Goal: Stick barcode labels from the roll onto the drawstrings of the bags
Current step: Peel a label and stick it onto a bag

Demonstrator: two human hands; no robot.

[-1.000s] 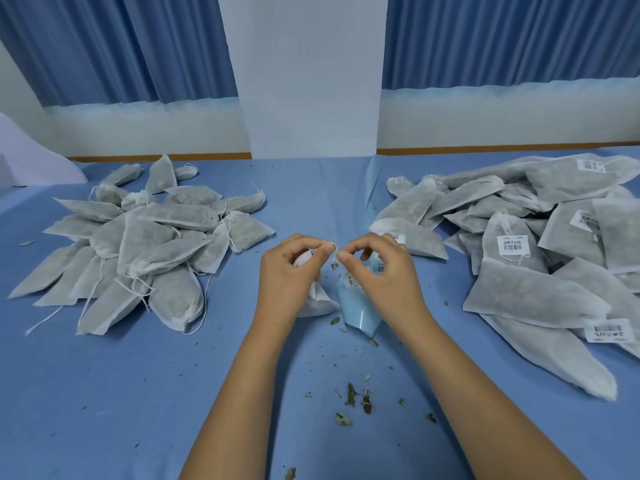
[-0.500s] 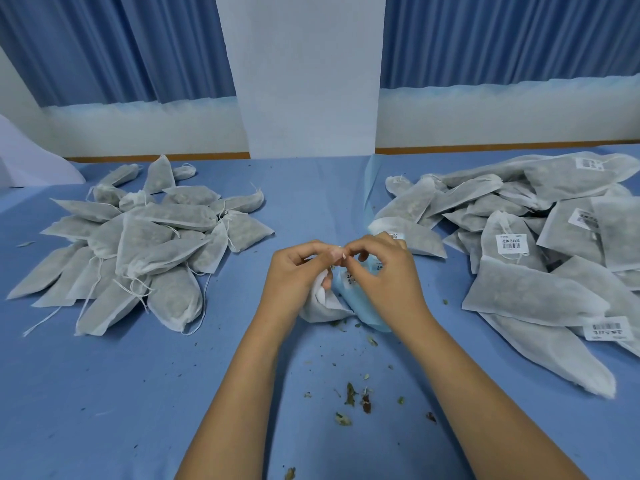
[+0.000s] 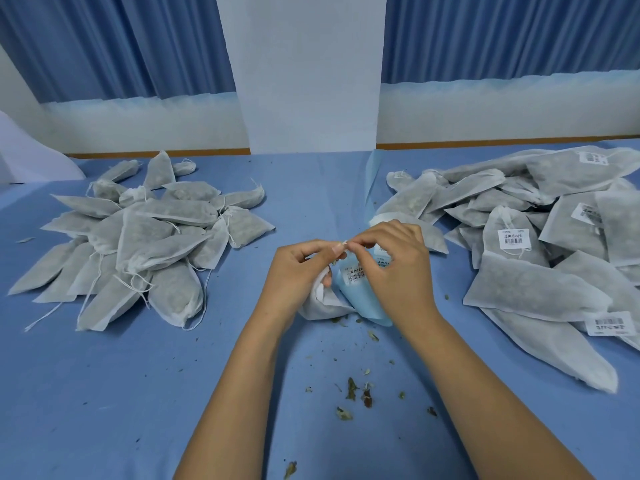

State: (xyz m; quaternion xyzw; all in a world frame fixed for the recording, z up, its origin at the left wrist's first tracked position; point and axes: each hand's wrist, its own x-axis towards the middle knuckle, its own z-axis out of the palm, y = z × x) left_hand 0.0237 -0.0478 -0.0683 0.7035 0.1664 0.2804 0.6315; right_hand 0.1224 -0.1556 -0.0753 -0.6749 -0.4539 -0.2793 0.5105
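Fingertips (image 3: 367, 239) of both hands meet tip to tip, pinching a tiny white bit (image 3: 345, 242) btwn them; label or drawstring, can't tell. L hand (image 3: 299, 271) & R hand (image 3: 398, 268) are both curled, just above the table (image 3: 207, 375) centre. Under L hand lies a white bag (image 3: 323, 304), its top up near the curled lower fingers. Touching it on the right is a blue label strip (image 3: 365, 301) w/ one barcode label (image 3: 355, 274) showing, partly hidden by R hand. Herb crumbs (image 3: 356, 393) lie scattered btwn the forearms. Left pile (image 3: 138, 237): plain bags, strings loose. Right pile (image 3: 540, 271): several bags w/ barcode labels.
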